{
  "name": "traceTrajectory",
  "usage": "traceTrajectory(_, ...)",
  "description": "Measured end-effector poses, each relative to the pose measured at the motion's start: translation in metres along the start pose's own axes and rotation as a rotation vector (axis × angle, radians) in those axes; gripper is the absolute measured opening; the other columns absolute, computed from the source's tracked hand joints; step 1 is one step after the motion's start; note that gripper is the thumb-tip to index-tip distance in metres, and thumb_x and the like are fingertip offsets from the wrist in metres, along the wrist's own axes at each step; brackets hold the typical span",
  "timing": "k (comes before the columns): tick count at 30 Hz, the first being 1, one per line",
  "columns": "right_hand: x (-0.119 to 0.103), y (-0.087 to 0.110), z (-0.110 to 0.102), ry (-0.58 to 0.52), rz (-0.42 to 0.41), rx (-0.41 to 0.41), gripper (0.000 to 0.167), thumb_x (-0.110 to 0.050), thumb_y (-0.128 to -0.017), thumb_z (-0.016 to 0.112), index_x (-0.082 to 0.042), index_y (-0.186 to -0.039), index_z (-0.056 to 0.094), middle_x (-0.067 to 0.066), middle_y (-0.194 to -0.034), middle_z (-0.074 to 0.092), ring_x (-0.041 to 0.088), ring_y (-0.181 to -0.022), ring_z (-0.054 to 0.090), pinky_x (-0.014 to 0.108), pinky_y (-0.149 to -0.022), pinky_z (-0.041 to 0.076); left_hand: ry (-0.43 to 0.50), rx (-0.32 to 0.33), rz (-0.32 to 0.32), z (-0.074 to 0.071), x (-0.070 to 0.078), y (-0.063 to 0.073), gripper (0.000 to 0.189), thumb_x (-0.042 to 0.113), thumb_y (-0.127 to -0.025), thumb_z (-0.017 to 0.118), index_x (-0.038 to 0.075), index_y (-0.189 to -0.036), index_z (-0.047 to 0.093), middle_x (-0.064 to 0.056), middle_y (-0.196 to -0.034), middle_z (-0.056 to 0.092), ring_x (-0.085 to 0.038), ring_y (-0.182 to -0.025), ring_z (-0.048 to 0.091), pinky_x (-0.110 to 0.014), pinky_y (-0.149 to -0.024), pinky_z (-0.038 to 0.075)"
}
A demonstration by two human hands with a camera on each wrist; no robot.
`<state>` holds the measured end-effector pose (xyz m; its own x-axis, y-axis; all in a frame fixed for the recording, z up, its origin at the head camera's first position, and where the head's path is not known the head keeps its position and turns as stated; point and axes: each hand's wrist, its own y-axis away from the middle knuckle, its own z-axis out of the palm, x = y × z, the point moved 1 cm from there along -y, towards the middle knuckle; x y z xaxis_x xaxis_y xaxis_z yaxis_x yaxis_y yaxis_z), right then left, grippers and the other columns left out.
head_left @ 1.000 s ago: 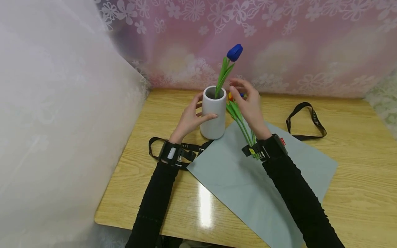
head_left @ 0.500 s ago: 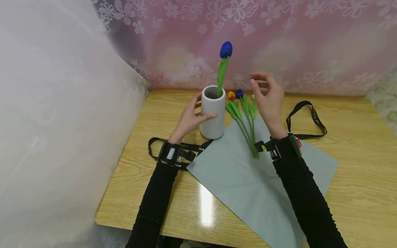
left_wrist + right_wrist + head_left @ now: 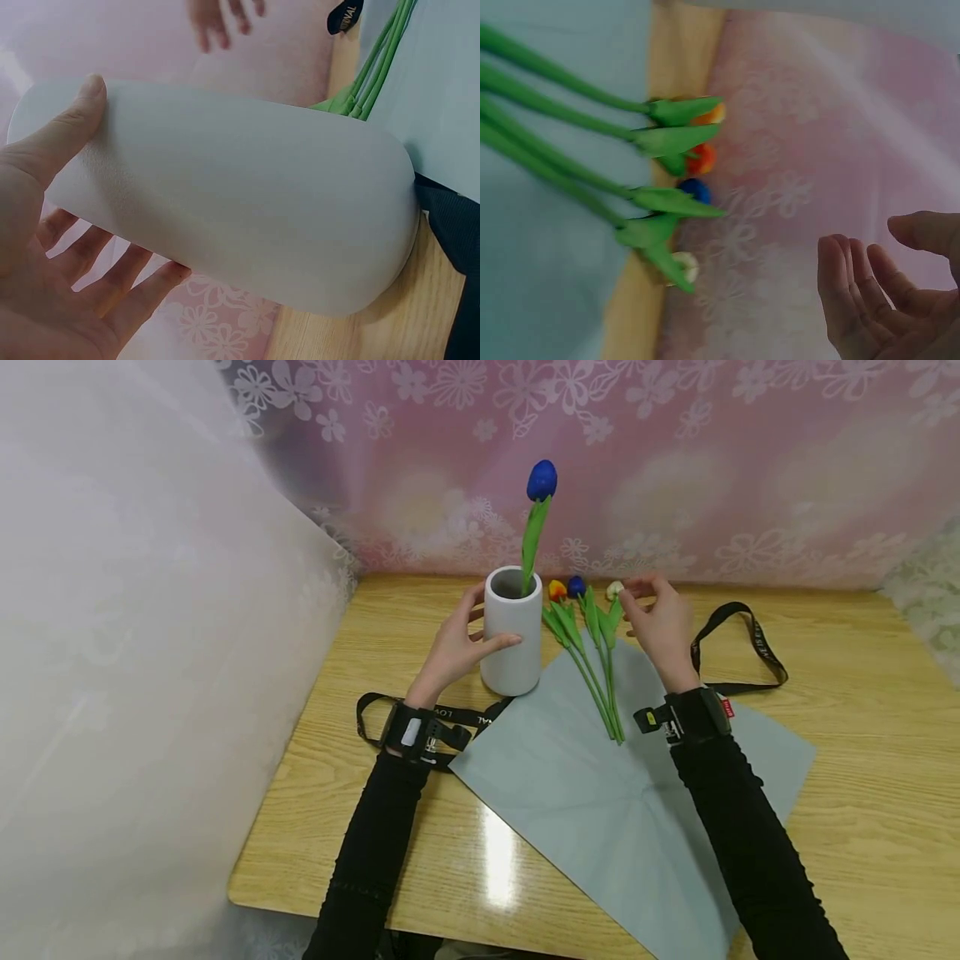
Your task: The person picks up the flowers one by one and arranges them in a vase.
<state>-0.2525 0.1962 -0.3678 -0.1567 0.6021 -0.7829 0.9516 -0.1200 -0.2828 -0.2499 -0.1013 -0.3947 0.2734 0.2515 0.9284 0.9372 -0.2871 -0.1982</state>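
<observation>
My left hand [image 3: 459, 647] grips a white cylindrical vase [image 3: 512, 639] standing on the table; the thumb lies across its front and the fingers pass behind it. A single blue tulip [image 3: 542, 481] stands upright in the vase, its lower stem hidden inside. My right hand [image 3: 663, 622], with relaxed, slightly bent fingers and nothing between them, is beside a white tulip [image 3: 614, 589]. That tulip lies bunched with another blue tulip [image 3: 576, 586] and a red-yellow one [image 3: 557, 590]. In the right wrist view the loose fingers [image 3: 826, 277] stand apart from the blooms.
Grey-green wrapping paper [image 3: 645, 810] lies under the flower stems and past the table's front edge. A black printed ribbon [image 3: 776, 672] loops at the right; another ribbon [image 3: 375, 697] lies by the left wrist. A pink floral backdrop [image 3: 450, 460] borders the table's back.
My right hand has moved right, away from the vase, then down beside the white tulip. The blue tulip in the vase has tilted more upright. The left hand keeps its hold.
</observation>
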Motion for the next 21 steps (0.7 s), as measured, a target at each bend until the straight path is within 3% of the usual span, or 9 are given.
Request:
traceTrajectory(4,0.018,-0.002,0.003,0.053,0.087,-0.085,0.041,-0.026,-0.105,0.057,-0.001,-0.137,0.054,0.023,-0.118,0.064,-0.008,-0.061,0.055,0.017,-0.054,0.055,-0.005,0.002,0.012,0.000,0.000,0.000,0.085,0.028,-0.088,0.082,0.023,-0.157,0.033,-0.006,-0.155,0.042,-0.031,-0.139,0.045,-0.055,-0.106,0.048)
traceTrajectory(11,0.042,-0.010,0.011,0.133,0.187,-0.212,0.040,-0.024,-0.103,0.059,0.004,-0.131,0.053,0.025,-0.111,0.063,0.031,-0.075,0.070,0.042,-0.062,0.062,-0.009,0.000,0.010,-0.001,0.001,0.000,0.084,0.028,-0.088,0.082,0.024,-0.156,0.034,-0.006,-0.155,0.042,-0.031,-0.140,0.045,-0.055,-0.107,0.047)
traceTrajectory(19,0.063,-0.022,0.021,0.306,0.264,-0.432,0.041,-0.025,-0.100,0.062,0.009,-0.122,0.053,0.020,-0.086,0.070,0.022,-0.058,0.069,0.040,-0.059,0.059,-0.014,-0.006,0.003,-0.001,0.000,0.001,0.083,0.028,-0.089,0.081,0.024,-0.156,0.033,-0.006,-0.155,0.041,-0.032,-0.140,0.045,-0.055,-0.108,0.047)
traceTrajectory(21,0.066,-0.025,0.024,0.324,0.270,-0.469,0.033,-0.025,-0.100,0.063,0.007,-0.108,0.058,0.016,-0.076,0.069,0.021,-0.055,0.068,0.035,-0.055,0.056,-0.014,-0.006,0.003,-0.001,0.001,0.001,0.083,0.027,-0.089,0.081,0.024,-0.157,0.033,-0.006,-0.155,0.041,-0.031,-0.140,0.045,-0.055,-0.108,0.047)
